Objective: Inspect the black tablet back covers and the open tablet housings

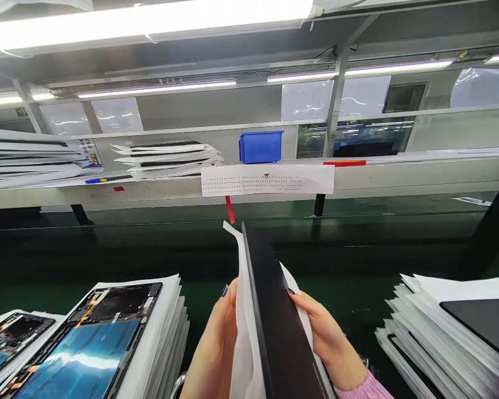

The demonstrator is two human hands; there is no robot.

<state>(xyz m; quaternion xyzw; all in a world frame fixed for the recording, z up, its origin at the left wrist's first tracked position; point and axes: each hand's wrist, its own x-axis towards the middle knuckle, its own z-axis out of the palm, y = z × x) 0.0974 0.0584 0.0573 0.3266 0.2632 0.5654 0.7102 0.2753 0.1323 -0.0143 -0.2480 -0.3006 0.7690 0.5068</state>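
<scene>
Green counter (316, 293) below, strip lights (158, 87) overhead. Left hand (212, 346) and right hand (326, 335) hold black panel (278, 316) upright above counter, in white paper (244, 343), fingers (303, 305) closed. Paper-interleaved stacks (147, 338) (444, 338) either side; blue bin (260, 147) on shelf (357, 172) beyond.

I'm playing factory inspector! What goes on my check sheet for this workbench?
surface: glossy dark green workbench
job's things: thin black rectangular panel, tilted, with a soft white paper sheet along it
clutter: left, stack of open tablet-like devices on white sheets; right, stack of black panels between white sheets
grippers: bare left hand on the paper; bare right hand at the panel's edge
cables: nothing seen
surroundings: blue plastic bin on a pale shelf, dotted white paper strip, long ceiling lights
</scene>
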